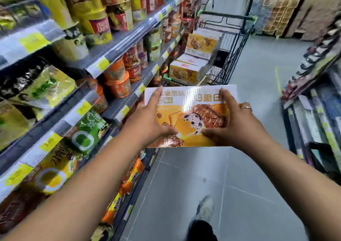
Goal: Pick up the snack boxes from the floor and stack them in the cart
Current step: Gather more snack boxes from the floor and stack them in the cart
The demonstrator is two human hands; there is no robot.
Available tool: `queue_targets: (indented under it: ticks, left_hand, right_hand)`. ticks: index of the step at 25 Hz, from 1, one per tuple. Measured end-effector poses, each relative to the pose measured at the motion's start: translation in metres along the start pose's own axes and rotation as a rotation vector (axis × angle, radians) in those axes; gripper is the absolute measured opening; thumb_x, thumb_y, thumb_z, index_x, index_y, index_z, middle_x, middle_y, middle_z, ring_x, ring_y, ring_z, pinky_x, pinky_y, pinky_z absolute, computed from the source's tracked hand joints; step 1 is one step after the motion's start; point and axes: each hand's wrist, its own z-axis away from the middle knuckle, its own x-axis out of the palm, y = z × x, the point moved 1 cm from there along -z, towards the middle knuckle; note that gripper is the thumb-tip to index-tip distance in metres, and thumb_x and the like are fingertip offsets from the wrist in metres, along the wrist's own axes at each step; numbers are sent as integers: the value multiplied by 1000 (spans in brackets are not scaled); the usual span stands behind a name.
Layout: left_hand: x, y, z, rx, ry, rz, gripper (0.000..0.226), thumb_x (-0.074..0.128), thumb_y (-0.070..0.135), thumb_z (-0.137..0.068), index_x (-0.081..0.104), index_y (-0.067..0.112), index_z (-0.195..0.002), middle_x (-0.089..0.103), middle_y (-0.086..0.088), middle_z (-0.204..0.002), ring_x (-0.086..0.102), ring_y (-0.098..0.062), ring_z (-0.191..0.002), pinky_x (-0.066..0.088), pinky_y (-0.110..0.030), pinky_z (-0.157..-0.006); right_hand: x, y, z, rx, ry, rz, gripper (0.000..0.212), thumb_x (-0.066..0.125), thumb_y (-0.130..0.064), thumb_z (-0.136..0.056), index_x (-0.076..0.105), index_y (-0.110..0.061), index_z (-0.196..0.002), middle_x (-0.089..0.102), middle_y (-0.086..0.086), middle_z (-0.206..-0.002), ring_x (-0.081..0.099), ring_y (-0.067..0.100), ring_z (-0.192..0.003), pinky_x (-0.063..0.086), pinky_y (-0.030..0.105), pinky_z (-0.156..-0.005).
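Note:
I hold a flat white-and-yellow snack box [186,100] out in front of me at chest height, its printed face up. My left hand [153,119] grips its left edge and my right hand [234,122], with a ring on one finger, grips its right edge. Just beyond the box stands a black wire cart [232,43] with a green handle. Several matching snack boxes [186,71] are stacked inside the cart, and one [202,43] stands upright on top of them.
Shelves [114,50] of noodle cups and snack bags run along my left, close to the cart. Another rack [313,100] lines the right side. Grey aisle floor [258,71] lies between them. My shoe [204,209] shows at the bottom.

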Motion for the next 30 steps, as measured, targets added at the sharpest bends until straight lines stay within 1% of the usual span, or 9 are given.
queue_targets:
  ticks: [4, 7, 11, 16, 18, 22, 24, 28, 30]
  left_hand:
    - [7, 26, -90, 44, -10, -6, 131, 88, 54, -51, -3, 56, -145, 44, -13, -133, 55, -31, -113, 44, -42, -100]
    - [13, 40, -155, 25, -12, 11, 131, 88, 54, -52, -4, 56, -146, 45, -12, -134, 56, -30, -111, 45, -42, -98]
    - [21, 50, -222, -28, -17, 8, 129, 86, 54, -57, -7, 56, -145, 44, -11, -133, 56, -30, -111, 45, -39, -96]
    - [22, 51, -311, -54, -58, -14, 124, 83, 54, -62, -9, 57, -145, 43, -11, -131, 57, -28, -108, 45, -36, -92]
    - [21, 49, -354, -49, -76, -22, 124, 83, 54, -63, -10, 57, -145, 42, -12, -130, 56, -29, -107, 44, -36, -90]
    - [20, 56, -448, 6, -125, -37, 123, 84, 51, -65, -10, 57, -145, 40, -13, -130, 57, -28, -97, 43, -32, -83]
    - [20, 60, -496, 36, -154, -50, 124, 83, 50, -66, -12, 55, -145, 39, -16, -134, 57, -29, -101, 43, -32, -81]
    - [22, 73, -580, 73, -205, -90, 133, 84, 47, -66, -24, 50, -143, 28, -21, -146, 53, -35, -117, 43, -39, -92]
    - [26, 82, -616, 76, -236, -86, 134, 85, 43, -66, -23, 48, -145, 25, -22, -146, 54, -37, -116, 42, -40, -93]
  right_hand:
    - [-15, 15, -83, 24, 21, -3, 118, 82, -58, -57, 5, -51, -146, 32, 16, -133, 57, 34, -106, 46, 38, -97]
    - [-26, 24, -153, 22, -6, 12, 116, 81, -59, -58, 5, -53, -145, 33, 14, -132, 57, 34, -105, 46, 37, -94]
    - [-30, 30, -232, -15, -65, 48, 115, 80, -59, -61, 2, -54, -145, 33, 14, -135, 54, 35, -112, 48, 39, -93]
    - [-23, 29, -329, -22, -96, 54, 114, 81, -59, -61, 2, -55, -144, 34, 13, -135, 55, 34, -110, 48, 38, -89]
    - [-15, 29, -369, -13, -90, 43, 114, 81, -58, -61, 1, -56, -143, 32, 13, -138, 55, 34, -110, 48, 38, -88]
    - [-4, 32, -447, 53, -31, -5, 116, 83, -54, -61, 2, -54, -144, 28, 10, -142, 53, 33, -114, 49, 39, -92]
    - [-2, 34, -485, 106, -7, -17, 117, 84, -52, -60, 4, -52, -145, 28, 10, -141, 54, 34, -114, 49, 40, -93]
    - [-1, 34, -549, 187, 37, -20, 117, 85, -51, -60, 4, -51, -145, 29, 10, -137, 57, 36, -106, 50, 39, -88]
    - [-1, 40, -579, 240, 31, -26, 117, 85, -52, -61, 3, -51, -145, 28, 11, -137, 59, 36, -104, 50, 39, -87]
